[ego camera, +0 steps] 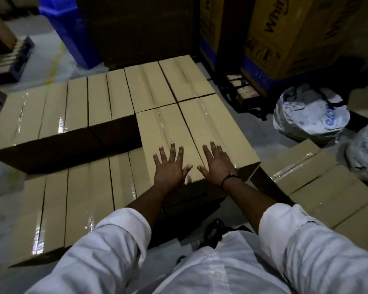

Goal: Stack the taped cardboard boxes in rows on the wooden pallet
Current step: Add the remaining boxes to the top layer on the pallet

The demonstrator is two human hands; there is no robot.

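Note:
Several tan taped cardboard boxes stand side by side in rows. An upper back row (pixel 77 107) runs from left to right, and a lower front row (pixel 79 200) lies below it at the left. Two upper boxes sit at the front right: one (pixel 157 132) under my left hand (pixel 169 166) and one (pixel 212 124) under my right hand (pixel 218 164). Both hands lie flat, fingers spread, on the near ends of these box tops, holding nothing. The boxes hide the pallet beneath them.
More taped boxes (pixel 319 183) lie on the floor to the right. Grey plastic sacks (pixel 310 113) sit beyond them. A blue bin (pixel 70 28) stands at the back left, large printed cartons (pixel 285 35) at the back right. A dark pallet (pixel 15 58) rests far left.

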